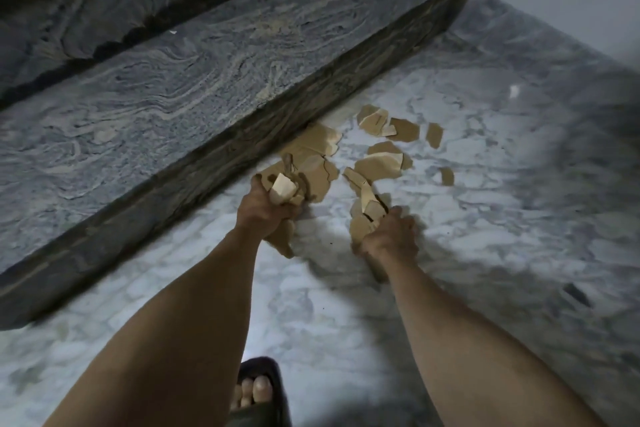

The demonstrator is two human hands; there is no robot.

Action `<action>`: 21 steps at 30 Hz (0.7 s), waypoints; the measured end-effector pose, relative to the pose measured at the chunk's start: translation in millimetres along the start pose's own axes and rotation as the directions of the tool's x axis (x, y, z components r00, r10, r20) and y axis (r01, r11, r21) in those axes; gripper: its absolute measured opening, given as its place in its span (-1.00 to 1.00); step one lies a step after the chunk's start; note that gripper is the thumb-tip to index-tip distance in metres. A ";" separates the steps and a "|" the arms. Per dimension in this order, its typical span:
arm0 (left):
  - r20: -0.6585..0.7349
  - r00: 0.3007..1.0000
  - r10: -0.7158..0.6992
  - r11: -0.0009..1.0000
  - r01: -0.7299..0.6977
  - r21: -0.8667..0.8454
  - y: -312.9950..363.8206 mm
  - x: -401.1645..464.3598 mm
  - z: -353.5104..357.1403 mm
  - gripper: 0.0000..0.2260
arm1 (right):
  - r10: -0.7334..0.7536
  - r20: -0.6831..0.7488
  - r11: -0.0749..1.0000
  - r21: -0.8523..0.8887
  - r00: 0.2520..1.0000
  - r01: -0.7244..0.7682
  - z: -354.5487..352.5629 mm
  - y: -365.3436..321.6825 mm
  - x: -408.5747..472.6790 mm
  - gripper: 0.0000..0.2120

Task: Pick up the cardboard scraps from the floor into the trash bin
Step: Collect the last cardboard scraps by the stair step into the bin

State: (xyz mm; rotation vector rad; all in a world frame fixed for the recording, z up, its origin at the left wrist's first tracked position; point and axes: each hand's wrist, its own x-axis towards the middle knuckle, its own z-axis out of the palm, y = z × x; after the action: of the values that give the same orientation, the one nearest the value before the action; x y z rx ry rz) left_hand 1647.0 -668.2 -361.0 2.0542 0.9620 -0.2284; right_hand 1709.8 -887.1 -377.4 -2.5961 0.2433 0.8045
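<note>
- Cardboard scraps [377, 163] lie scattered on our marble floor [485, 218], beside the stone step [207, 80].
- Our left hand [266, 206] clutches several scraps.
- Our right hand [391, 236] grasps more scraps.

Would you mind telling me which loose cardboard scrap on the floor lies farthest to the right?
The small lone scrap lies farthest right, by itself on the pale marble floor, clear of the main pile and of both hands.

Torn cardboard scraps [377, 163] lie scattered on a pale marbled floor [485, 218] at the foot of a dark stone step [207, 73], beside a sandalled foot [258, 388].
</note>
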 end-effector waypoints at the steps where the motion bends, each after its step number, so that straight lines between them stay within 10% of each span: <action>1: -0.004 1.000 -0.002 1.000 0.002 -0.011 2.6 5.6 -1.8 -0.03 | 0.014 0.008 0.999 -0.049 1.000 -0.014 -1.3 -1.6 0.6 -0.08; 6: 0.127 0.990 -0.063 0.987 0.081 -0.139 1.7 35.1 1.2 0.19 | -0.005 0.008 0.994 -0.108 1.000 0.006 -7.1 -4.1 4.3 -0.24; 16: 0.136 0.991 -0.006 0.984 -0.018 0.176 3.3 25.7 7.8 -0.36 | -0.062 0.062 0.996 0.064 0.996 0.058 -9.7 5.9 11.2 -0.21; 21: 0.292 0.954 0.072 0.992 -0.039 -0.116 18.0 30.9 2.3 -0.51 | -0.139 0.221 0.983 0.147 0.965 0.108 -36.5 2.3 27.8 -0.14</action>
State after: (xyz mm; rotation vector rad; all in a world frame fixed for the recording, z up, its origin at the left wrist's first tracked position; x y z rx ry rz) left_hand 1681.4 -659.4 -365.9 1.8784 0.7147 -0.4313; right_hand 1750.2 -906.2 -366.8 -2.3425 0.0632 0.9976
